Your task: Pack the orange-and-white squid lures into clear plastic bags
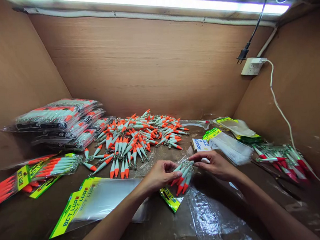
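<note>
Between my hands is a clear plastic bag of squid jigs point(184, 178), pale bodies with orange-red tips pointing toward me and wire hook crowns at the far end. Its yellow BCT LURE header point(171, 199) lies at the near end. My left hand point(164, 175) grips the bag's left side, thumb on top. At the far end, by the hooks, my right hand point(211, 164) pinches the bag's edge between thumb and index finger; the fingertips partly hide that edge. Just beyond lies a large pile of loose squid jigs point(133, 136).
Flat bags with yellow headers point(100, 201) lie at left, near filled bags point(53, 167). Packed bundles point(58, 119) are stacked behind. More flat bags point(230, 146) and red-and-white jigs point(283, 160) sit at right. A white cable point(281, 108) hangs from a wall socket point(252, 66).
</note>
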`<state>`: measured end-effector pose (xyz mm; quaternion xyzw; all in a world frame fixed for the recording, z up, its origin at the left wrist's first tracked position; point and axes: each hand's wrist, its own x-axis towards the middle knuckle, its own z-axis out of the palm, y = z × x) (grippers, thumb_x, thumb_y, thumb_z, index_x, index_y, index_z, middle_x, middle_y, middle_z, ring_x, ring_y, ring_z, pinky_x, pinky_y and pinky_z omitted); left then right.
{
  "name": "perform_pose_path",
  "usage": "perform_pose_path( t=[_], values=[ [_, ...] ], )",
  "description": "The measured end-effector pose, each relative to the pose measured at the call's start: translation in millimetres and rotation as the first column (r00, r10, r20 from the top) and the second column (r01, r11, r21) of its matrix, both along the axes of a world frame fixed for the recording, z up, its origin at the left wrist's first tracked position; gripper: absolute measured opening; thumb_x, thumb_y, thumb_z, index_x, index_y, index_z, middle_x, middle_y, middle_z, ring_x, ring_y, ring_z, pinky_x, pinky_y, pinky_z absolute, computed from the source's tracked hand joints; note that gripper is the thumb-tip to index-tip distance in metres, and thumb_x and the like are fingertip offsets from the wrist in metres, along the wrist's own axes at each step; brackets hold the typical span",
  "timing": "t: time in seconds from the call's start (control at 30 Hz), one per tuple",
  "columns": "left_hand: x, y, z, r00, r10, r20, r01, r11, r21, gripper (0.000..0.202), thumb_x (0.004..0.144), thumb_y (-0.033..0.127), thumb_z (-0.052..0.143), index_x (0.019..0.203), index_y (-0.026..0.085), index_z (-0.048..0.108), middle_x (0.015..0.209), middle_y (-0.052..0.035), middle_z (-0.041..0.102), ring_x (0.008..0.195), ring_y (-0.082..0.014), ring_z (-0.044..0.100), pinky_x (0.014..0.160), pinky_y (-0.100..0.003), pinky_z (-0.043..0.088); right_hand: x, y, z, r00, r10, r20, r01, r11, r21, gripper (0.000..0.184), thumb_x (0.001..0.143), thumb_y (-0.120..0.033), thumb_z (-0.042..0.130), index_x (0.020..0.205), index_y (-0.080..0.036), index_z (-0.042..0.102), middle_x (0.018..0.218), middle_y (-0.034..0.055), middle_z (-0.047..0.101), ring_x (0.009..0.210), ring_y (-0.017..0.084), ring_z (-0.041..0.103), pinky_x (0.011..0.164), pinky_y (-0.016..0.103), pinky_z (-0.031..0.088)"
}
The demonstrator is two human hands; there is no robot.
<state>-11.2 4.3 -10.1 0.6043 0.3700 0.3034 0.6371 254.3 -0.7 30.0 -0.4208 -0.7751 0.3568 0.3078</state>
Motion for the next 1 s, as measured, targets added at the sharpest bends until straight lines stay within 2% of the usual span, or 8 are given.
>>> perform_pose_path(
  t=[0.1,0.3,0.43,0.53,0.7,0.83,1.0],
  values=[
    [-1,-2,-2.2,0.999,-0.027,-0.044,0.027,1.0,0.007,0.043,0.075,0.048,0.078,0.095,0.01,0.071,0.071,-0.002,0.066,0.059,-0.0117,0.053,0.057,-0.023,0.036,-7,-2,-2.7,0.999,0.022,-0.028,-0.023,0.999,-0.029,0.026,0.091,-0.034,0.063,0.112,-0.022,0.074,0.108,0.0059,0.075,0.1,0.023,0.068,0.092,0.037,0.051],
    [1,0,-8.4,0.998,0.014,-0.066,-0.014,1.0,-0.011,0.045,0.07,0.047,0.081,0.093,0.011,0.068,0.075,-0.003,0.068,0.063,-0.0139,0.057,0.058,-0.023,0.037,-12,-1,-11.5,0.998,-0.038,-0.043,0.036,0.998,-0.05,0.022,0.087,-0.034,0.067,0.103,-0.022,0.076,0.1,0.0049,0.076,0.095,0.023,0.069,0.09,0.037,0.051],
    [2,1,-8.3,0.997,0.03,-0.07,-0.033,0.999,-0.043,0.045,0.066,0.042,0.084,0.091,0.011,0.065,0.071,-0.0027,0.067,0.061,-0.0133,0.057,0.058,-0.023,0.037,-10,1,-13.7,0.997,-0.019,-0.073,0.009,0.992,-0.129,0.028,0.085,-0.038,0.069,0.106,-0.02,0.076,0.103,0.0062,0.076,0.096,0.024,0.068,0.089,0.037,0.051],
    [3,0,-6.1,0.994,0.048,-0.1,-0.048,0.999,-0.006,0.041,0.067,0.04,0.083,0.09,0.011,0.065,0.07,-0.0018,0.066,0.06,-0.0122,0.056,0.057,-0.023,0.037,-9,3,-14.5,0.996,-0.033,-0.077,0.019,0.984,-0.177,0.033,0.087,-0.042,0.065,0.107,-0.018,0.075,0.099,0.006,0.075,0.088,0.022,0.067,0.08,0.033,0.05],
    [6,-3,-7.0,0.991,0.075,-0.108,-0.07,0.996,0.048,0.037,0.069,0.037,0.081,0.091,0.014,0.064,0.068,-0.0002,0.066,0.057,-0.0116,0.055,0.054,-0.021,0.036,-11,5,-17.7,0.996,-0.085,-0.029,0.079,0.983,-0.166,0.037,0.09,-0.049,0.06,0.086,-0.015,0.074,0.076,0.0014,0.068,0.069,0.016,0.057,0.065,0.026,0.041],
    [4,-3,-9.3,0.99,0.067,-0.121,-0.058,0.995,0.081,0.035,0.072,0.04,0.078,0.091,0.014,0.064,0.068,-0.0008,0.066,0.056,-0.0122,0.055,0.053,-0.021,0.036,-11,4,-17.4,0.995,-0.089,-0.039,0.076,0.964,-0.256,0.039,0.084,-0.053,0.065,0.084,-0.015,0.073,0.07,-0.0005,0.063,0.063,0.013,0.051,0.06,0.025,0.037],
    [3,-1,-10.9,0.98,0.102,-0.169,-0.07,0.98,0.189,0.031,0.074,0.038,0.076,0.09,0.013,0.066,0.071,-0.001,0.066,0.06,-0.0124,0.055,0.054,-0.022,0.037,-8,4,-19.0,0.997,-0.053,-0.056,0.029,0.933,-0.358,0.046,0.082,-0.06,0.066,0.081,-0.015,0.073,0.064,-0.0019,0.058,0.057,0.011,0.044,0.055,0.024,0.031]
  ],
)
